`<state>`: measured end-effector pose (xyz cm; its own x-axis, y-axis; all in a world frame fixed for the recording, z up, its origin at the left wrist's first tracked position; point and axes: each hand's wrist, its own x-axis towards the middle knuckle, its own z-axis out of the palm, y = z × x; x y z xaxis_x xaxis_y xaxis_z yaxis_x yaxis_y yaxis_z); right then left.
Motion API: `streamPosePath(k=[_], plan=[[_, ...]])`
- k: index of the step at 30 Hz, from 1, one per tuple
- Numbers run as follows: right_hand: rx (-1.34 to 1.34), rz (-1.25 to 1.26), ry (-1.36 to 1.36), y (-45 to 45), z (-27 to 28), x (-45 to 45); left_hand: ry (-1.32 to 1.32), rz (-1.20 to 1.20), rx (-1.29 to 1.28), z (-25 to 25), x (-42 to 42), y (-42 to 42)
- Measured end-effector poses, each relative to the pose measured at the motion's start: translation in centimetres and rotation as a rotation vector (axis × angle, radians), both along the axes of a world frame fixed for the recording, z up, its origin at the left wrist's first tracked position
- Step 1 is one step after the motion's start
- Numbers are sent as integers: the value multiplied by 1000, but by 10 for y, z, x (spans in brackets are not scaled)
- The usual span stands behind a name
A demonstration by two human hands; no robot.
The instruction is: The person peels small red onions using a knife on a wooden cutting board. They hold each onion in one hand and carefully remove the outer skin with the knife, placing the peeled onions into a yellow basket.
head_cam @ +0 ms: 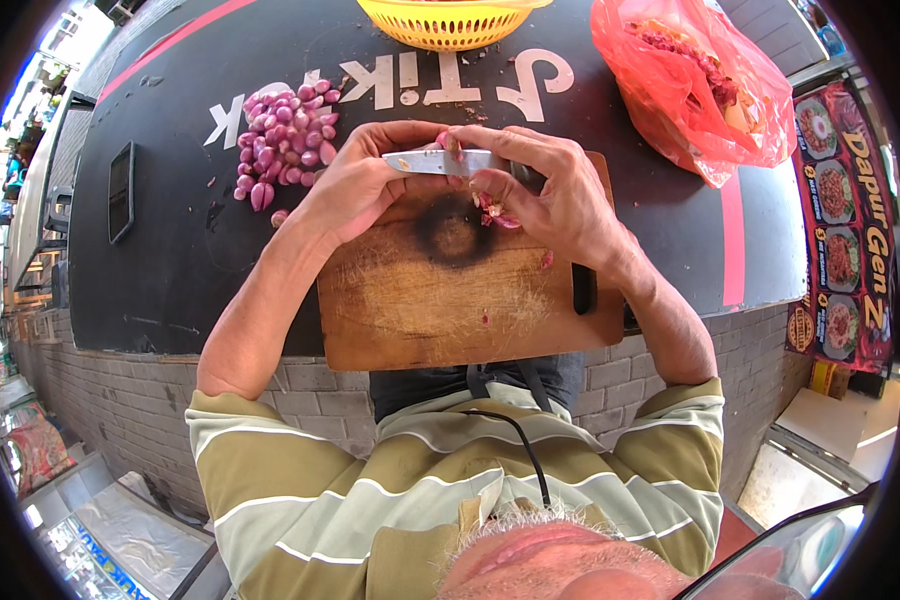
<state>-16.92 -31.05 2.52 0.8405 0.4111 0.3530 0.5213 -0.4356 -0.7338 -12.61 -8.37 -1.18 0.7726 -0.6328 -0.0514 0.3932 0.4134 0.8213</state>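
Note:
Above the far part of a wooden cutting board (427, 300), my left hand (364, 169) pinches a small shallot (445, 139), mostly covered by the fingers. My right hand (562, 176) grips a knife by its dark handle. The knife's blade (439, 162) lies level across the gap between both hands, pointing left, close against the shallot. Beneath my right hand, shallot skins and trimmings (499, 214) rest on the board. A heap of peeled shallots (289, 127) sits on the black table to the left, just past my left wrist.
A yellow plastic colander (454, 26) stands at the far edge. To its right is a red plastic bag (690, 97) with shallots or skins inside. A dark phone-like object (121, 193) lies at the left of the black table (172, 285). The board overhangs the near edge.

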Motion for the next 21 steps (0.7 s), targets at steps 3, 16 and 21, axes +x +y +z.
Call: streamPosePath(k=[3, 16, 21], plan=[[29, 3, 10, 0, -4, 2, -26, -7, 83, 1, -2, -1], [5, 69, 70, -3, 3, 3, 43, -85, -55, -8, 6, 7], [60, 90, 45, -4, -2, 5, -3, -72, 37, -6, 5, 7]])
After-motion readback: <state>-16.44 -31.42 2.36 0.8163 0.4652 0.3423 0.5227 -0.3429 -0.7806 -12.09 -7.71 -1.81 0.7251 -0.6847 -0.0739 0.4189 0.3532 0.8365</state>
